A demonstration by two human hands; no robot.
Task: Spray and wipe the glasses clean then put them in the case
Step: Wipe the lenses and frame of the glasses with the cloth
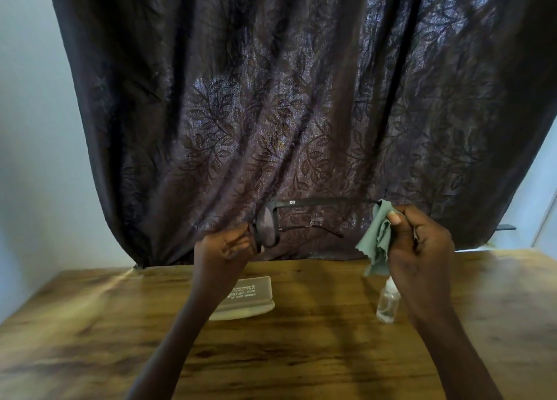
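A: Glasses (266, 228)?
B: Held in the air above the table (301, 354), temples unfolded; left hand (224, 246) pinches the frame front at the left; upper temple runs right into the green cloth (376, 243).
A: Right hand (422, 249)?
B: Fingers closed on the cloth, thumb pressing it round the temple tip.
A: Below?
B: Closed case (244, 297) lies under the left forearm; clear spray bottle (387, 303) stands upright, right of it; dark leaf-patterned curtain (301, 98) hangs beyond.

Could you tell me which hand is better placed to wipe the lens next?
The right hand: it already holds the green cloth at the temple tip, while the left hand grips the glasses by the front, steadying them.
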